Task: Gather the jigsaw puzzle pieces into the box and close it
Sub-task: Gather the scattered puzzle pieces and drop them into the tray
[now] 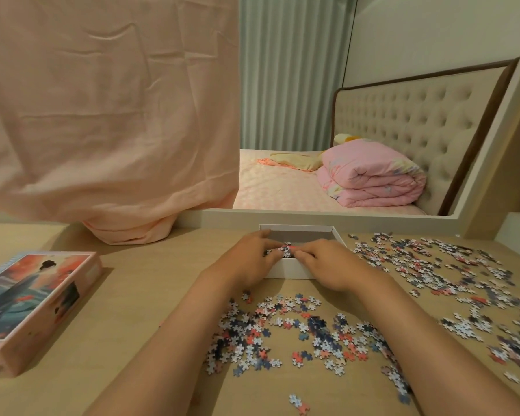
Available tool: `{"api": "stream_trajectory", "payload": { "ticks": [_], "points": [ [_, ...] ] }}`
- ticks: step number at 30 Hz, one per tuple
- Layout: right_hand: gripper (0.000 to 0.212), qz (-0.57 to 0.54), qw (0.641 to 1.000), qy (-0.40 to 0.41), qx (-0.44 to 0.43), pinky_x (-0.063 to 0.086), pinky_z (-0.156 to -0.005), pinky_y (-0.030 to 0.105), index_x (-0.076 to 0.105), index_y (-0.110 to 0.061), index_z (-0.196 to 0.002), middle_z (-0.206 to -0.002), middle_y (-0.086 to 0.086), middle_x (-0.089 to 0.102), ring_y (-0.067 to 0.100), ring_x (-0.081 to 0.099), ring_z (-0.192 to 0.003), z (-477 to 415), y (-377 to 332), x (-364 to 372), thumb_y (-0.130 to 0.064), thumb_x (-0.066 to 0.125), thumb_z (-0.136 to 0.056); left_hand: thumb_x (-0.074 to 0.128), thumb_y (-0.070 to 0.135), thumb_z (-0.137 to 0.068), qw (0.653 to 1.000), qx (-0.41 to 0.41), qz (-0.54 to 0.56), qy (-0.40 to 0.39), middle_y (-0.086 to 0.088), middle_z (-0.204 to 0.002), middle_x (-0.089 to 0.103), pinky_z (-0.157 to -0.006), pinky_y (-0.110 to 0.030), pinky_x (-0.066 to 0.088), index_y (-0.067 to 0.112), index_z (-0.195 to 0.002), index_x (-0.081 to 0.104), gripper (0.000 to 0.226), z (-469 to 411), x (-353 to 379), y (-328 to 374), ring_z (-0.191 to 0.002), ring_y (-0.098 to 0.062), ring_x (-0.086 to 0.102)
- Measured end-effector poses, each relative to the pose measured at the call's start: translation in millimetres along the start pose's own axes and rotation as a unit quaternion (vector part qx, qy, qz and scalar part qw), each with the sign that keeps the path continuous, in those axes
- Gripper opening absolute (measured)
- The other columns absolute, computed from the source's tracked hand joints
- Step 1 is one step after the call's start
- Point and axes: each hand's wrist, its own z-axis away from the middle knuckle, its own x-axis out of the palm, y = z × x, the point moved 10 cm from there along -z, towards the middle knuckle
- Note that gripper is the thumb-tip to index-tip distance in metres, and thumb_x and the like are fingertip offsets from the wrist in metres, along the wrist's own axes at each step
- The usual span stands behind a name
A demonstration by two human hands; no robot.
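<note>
Looking down from the head view, the jigsaw puzzle pieces [297, 334] are small, knobbed cardboard shapes in white, navy, grey-blue and coral, lying loose on the pale wooden worktop [138, 295]. One patch spreads just in front of the person, between and under the two forearms. A wider, thinner scatter [433, 259] runs off to the right and toward the right edge of the picture.

The box [288, 270] is a shallow white tray with a grey inside, standing open at the far middle of the worktop, close to the base of a mirror frame. Both hands meet over its near edge. The left hand [252, 253] and the right hand [324, 262] have their fingers curled inward toward each other, and together they pinch a clump of pieces [285, 249] between the fingertips, above the tray's near part. The near patch lies behind the wrists, apart from the hands.

The lid [33, 298], pink-sided with a painted figure in blue and red on top, lies picture up, well apart at the left edge of the worktop. A peach cloth [102, 115] hangs behind it, and a bed with a folded pink quilt [373, 181] shows beyond the box.
</note>
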Motion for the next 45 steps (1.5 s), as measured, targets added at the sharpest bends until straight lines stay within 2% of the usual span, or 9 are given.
{"api": "stream_trajectory", "payload": {
  "ticks": [3,7,12,16,21,24,27,37,45],
  "points": [
    [0.036,0.022,0.999,-0.039,-0.009,0.043,-0.102,0.035,0.061,-0.028,-0.134,-0.135,0.002,0.062,0.024,0.054,-0.124,9.0,-7.5,8.1,-0.034,0.042,-0.104,0.044,0.038,-0.102,1.0,0.003,0.0,-0.026,-0.002,-0.16,0.025,-0.119,-0.038,0.021,0.033,-0.137,0.055,0.037,10.9,-1.5,2.2,-0.146,-0.019,0.025],
    [0.042,0.013,0.999,-0.028,-0.033,0.021,-0.12,0.036,0.047,-0.039,-0.144,-0.159,-0.008,0.031,0.017,0.025,-0.148,20.7,-28.6,5.6,-0.032,0.048,-0.103,0.048,0.04,-0.1,1.0,-0.001,-0.025,0.006,0.0,-0.161,0.02,-0.119,-0.036,0.018,0.03,-0.146,0.043,0.047,31.9,-21.7,-1.2,-0.147,-0.018,0.017],
    [0.038,0.016,0.993,0.016,-0.114,0.034,-0.107,0.028,0.058,-0.034,-0.135,-0.144,-0.013,0.05,0.009,0.043,-0.133,45.0,-86.1,-9.7,-0.033,0.056,-0.097,0.052,0.053,-0.092,0.996,0.011,-0.068,0.058,0.005,-0.154,0.025,-0.116,-0.04,0.027,0.032,-0.146,0.031,0.062,80.7,-56.5,-6.3,-0.143,-0.017,0.023],
    [0.058,-0.035,0.986,-0.108,-0.119,0.042,-0.103,0.032,0.057,-0.048,-0.13,-0.137,-0.019,0.051,0.003,0.049,-0.123,65.6,-105.8,15.7,-0.053,0.076,-0.076,0.055,0.076,-0.076,0.992,-0.064,-0.072,-0.082,0.012,-0.155,0.015,-0.115,-0.046,0.028,0.039,-0.148,0.022,0.087,124.4,-43.9,-24.1,-0.144,-0.017,0.019],
    [0.112,0.052,0.961,-0.245,-0.119,0.015,-0.122,0.041,0.012,-0.061,-0.147,-0.163,-0.022,0.005,0.006,0.007,-0.15,95.4,-96.5,54.1,-0.061,0.084,-0.061,0.061,0.087,-0.059,0.957,-0.113,-0.144,-0.227,0.015,-0.16,-0.018,-0.12,-0.049,0.006,0.049,-0.15,-0.01,0.121,173.6,-20.4,-39.9,-0.149,-0.017,-0.012],
    [0.12,0.077,0.954,-0.273,-0.1,0.003,-0.123,0.047,-0.007,-0.064,-0.145,-0.162,-0.021,-0.017,0.005,-0.017,-0.149,107.9,-76.6,68.2,-0.063,0.082,-0.063,0.061,0.086,-0.059,0.953,-0.09,-0.177,-0.23,0.012,-0.159,-0.026,-0.12,-0.045,-0.006,0.049,-0.147,-0.019,0.125,185.0,-9.9,-41.7,-0.147,-0.015,-0.022],
    [0.118,0.08,0.956,-0.267,-0.096,0.001,-0.123,0.051,-0.015,-0.068,-0.14,-0.161,-0.016,-0.023,0.01,-0.024,-0.148,112.1,-60.5,75.4,-0.072,0.075,-0.064,0.053,0.09,-0.06,0.96,-0.061,-0.181,-0.206,0.01,-0.16,-0.023,-0.12,-0.044,-0.012,0.047,-0.148,-0.02,0.122,182.8,-2.2,-44.3,-0.147,-0.012,-0.023],
    [0.078,0.027,0.991,-0.095,-0.087,0.007,-0.124,0.038,0.017,-0.049,-0.153,-0.166,-0.012,0.002,0.01,0.0,-0.152,84.6,-38.0,62.8,-0.077,0.042,-0.085,0.048,0.08,-0.077,0.988,0.003,-0.123,-0.09,0.007,-0.163,0.008,-0.121,-0.031,0.005,0.03,-0.156,0.012,0.1,142.2,3.0,-14.8,-0.149,-0.012,0.008],
    [0.045,-0.115,0.991,-0.012,-0.065,0.036,-0.114,0.031,0.055,-0.04,-0.137,-0.143,-0.016,0.053,0.003,0.047,-0.131,81.9,-24.3,33.7,-0.034,0.063,-0.094,0.064,0.051,-0.088,0.997,0.05,0.012,-0.049,0.008,-0.15,0.042,-0.103,-0.012,0.025,0.029,-0.148,0.038,0.069,117.8,9.1,24.1,-0.128,0.002,0.037]
  ]
}}
